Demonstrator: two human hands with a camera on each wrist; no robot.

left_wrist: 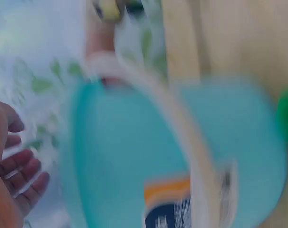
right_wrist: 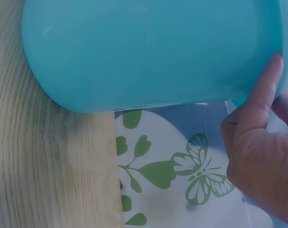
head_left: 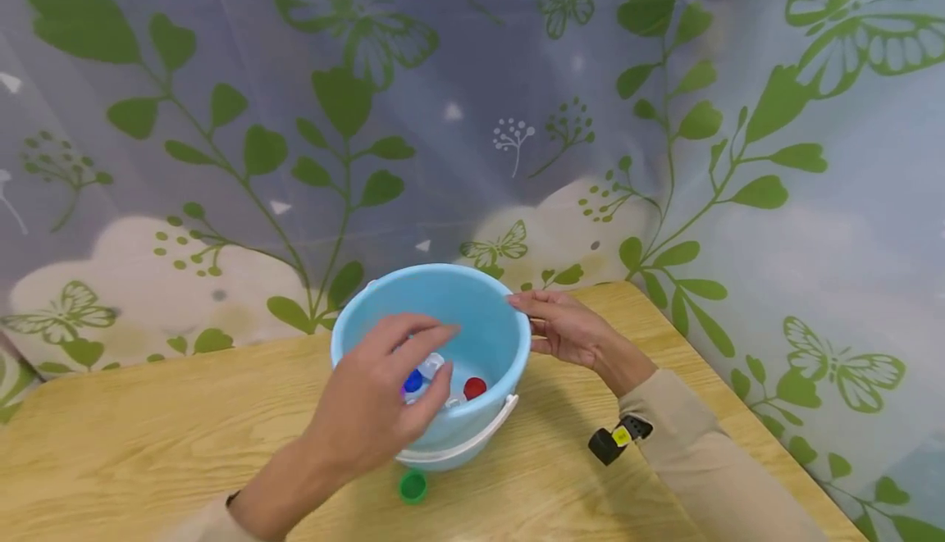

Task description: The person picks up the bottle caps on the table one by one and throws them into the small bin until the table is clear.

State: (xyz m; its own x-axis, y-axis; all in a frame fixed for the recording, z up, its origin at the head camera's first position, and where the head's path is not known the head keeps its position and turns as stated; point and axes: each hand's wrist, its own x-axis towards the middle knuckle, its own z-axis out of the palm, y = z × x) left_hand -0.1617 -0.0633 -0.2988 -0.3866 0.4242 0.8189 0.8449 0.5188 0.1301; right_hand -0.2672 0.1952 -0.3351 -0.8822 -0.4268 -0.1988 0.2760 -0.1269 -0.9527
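Observation:
A light blue bucket (head_left: 435, 288) stands upright on the table, its white handle (head_left: 472, 444) hanging down the near side. My left hand (head_left: 372, 390) is over the bucket's opening, fingers loosely bent and parted, with nothing between them. Inside lie a red bottle cap (head_left: 475, 388), a blue cap (head_left: 413, 380) and some clear pieces (head_left: 431, 364); my left hand partly hides them. At the right side my right hand (head_left: 564, 333) holds the bucket's rim, one finger lying along the outer wall just under it in the right wrist view. A green bottle cap (head_left: 413, 487) sits in front of the bucket.
The wooden table (head_left: 184, 435) reaches back to a curtain (head_left: 472, 116) printed with green leaves and butterflies, which also hangs along the right edge. An orange and dark blue label (left_wrist: 168, 199) shows on the bucket's side in the blurred left wrist view.

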